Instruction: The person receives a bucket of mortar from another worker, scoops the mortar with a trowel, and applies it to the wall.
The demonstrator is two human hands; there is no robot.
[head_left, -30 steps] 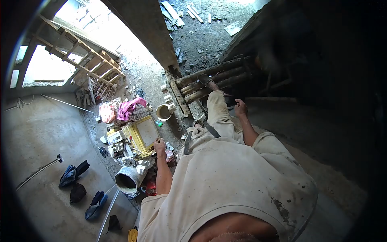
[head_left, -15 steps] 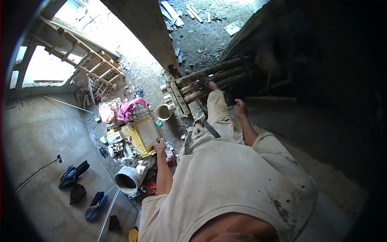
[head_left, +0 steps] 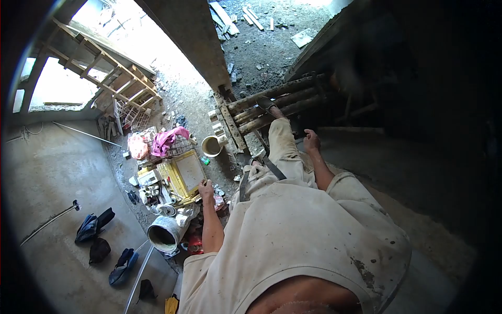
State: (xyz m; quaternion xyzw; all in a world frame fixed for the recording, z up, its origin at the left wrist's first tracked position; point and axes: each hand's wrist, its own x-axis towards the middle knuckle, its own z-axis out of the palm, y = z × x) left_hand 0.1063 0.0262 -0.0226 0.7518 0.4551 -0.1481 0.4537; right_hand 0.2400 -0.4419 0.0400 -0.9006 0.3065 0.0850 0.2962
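Beside the right edge of the yellow-edged panels (head_left: pixel 180 178), my left hand (head_left: pixel 206 189) is closed, with its fingers curled; what it holds, if anything, is too small to tell. My right hand (head_left: pixel 311 141) is held out beyond my right knee, its fingers bent together and any held thing not distinguishable. One sandalled foot (head_left: pixel 269 106) rests on the muddy wooden poles (head_left: pixel 282 99). Between the panels and the poles stands a round bucket (head_left: pixel 212 146).
A white bucket (head_left: pixel 163 234) lies tilted near my left forearm. Pink cloth (head_left: pixel 168 141) lies on wire mesh. A wooden ladder-like frame (head_left: pixel 104 65) leans at upper left. Dark bags (head_left: pixel 123 267) are at lower left. A concrete pillar (head_left: pixel 191 36) rises ahead.
The view has shifted very slightly. My right hand has moved slightly; my left hand remains beside the panels.
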